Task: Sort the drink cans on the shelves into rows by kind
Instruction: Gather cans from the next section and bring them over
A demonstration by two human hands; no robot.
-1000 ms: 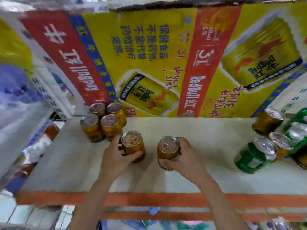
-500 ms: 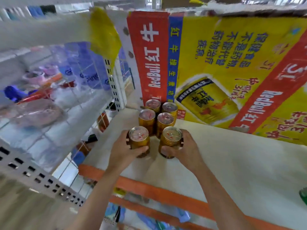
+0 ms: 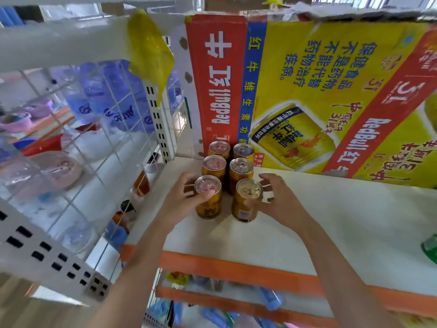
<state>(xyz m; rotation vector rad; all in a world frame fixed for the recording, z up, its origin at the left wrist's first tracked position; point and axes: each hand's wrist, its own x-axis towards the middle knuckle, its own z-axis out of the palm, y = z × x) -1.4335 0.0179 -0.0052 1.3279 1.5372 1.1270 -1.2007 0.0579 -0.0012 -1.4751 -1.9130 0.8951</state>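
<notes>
Six gold drink cans stand in two columns at the left end of the white shelf [image 3: 319, 223]. My left hand [image 3: 179, 204] grips the front-left gold can [image 3: 209, 210], thumb over its rim and fingers behind it. My right hand [image 3: 281, 204] curls round the front-right gold can [image 3: 243, 211], thumb on its front and fingers spread behind. Both cans stand upright on the shelf, close behind them the four other gold cans [image 3: 241, 166]. A green can [image 3: 430, 248] shows partly at the right edge.
A yellow and red Red Bull carton [image 3: 307, 102] forms the wall behind the cans. A white wire mesh panel [image 3: 94, 143] closes the left side, with water bottles behind it. The shelf has an orange front edge [image 3: 236, 266]; more goods lie on the shelf below.
Both hands carried their gold cans leftward and set them in front of the four grouped cans. My view swung left, so the mixed cans at the right have left the frame.
</notes>
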